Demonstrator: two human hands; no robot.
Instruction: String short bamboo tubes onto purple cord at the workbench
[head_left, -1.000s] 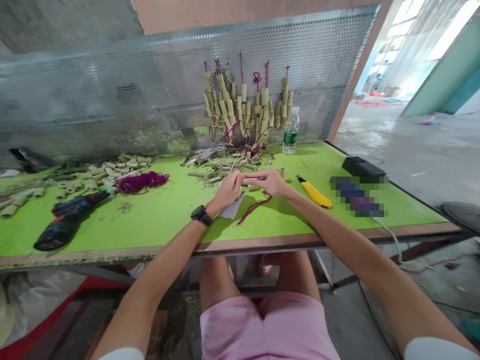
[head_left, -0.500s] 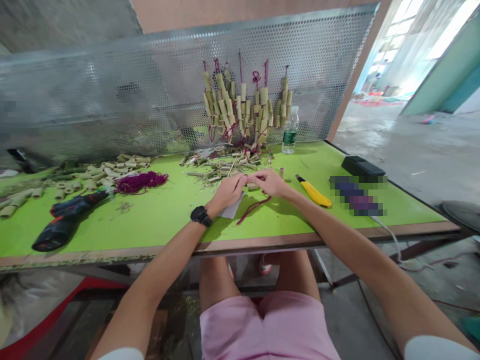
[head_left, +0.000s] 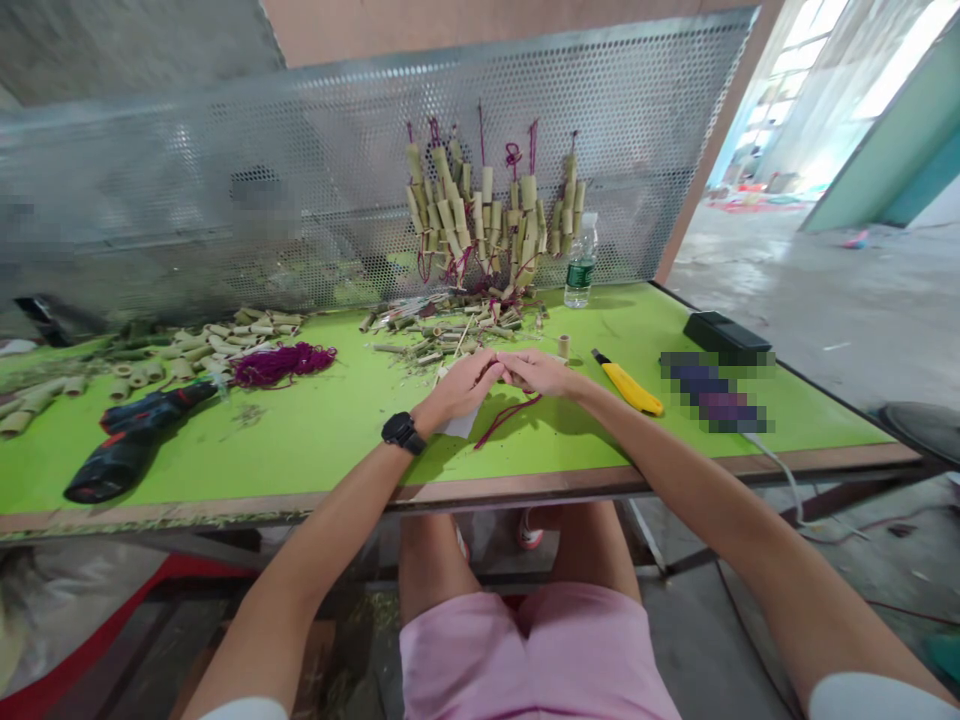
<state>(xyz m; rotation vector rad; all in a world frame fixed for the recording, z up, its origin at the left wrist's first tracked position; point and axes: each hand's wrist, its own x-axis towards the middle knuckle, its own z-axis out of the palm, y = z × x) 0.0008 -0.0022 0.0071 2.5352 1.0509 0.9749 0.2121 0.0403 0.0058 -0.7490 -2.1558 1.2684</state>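
My left hand, with a black watch on the wrist, meets my right hand fingertip to fingertip above the green tabletop. Both hands are closed, pinching a purple cord whose loose tail lies below my right hand. The pinched part is hidden by the fingers. A white piece of paper shows partly under my left hand. Just behind my right hand stands a short bamboo tube. Off to its right lies a yellow utility knife with the blade end pointing away.
Bamboo scraps spread behind my hands. Strung bamboo pieces hang on the perforated metal panel, near a water bottle. At left lie a power drill, purple cord bundle and cut bamboo tubes. A black box sits right.
My fingers have drawn closer together and curled lower over the cord, and the right hand has dipped slightly. The cord's tail has barely shifted.
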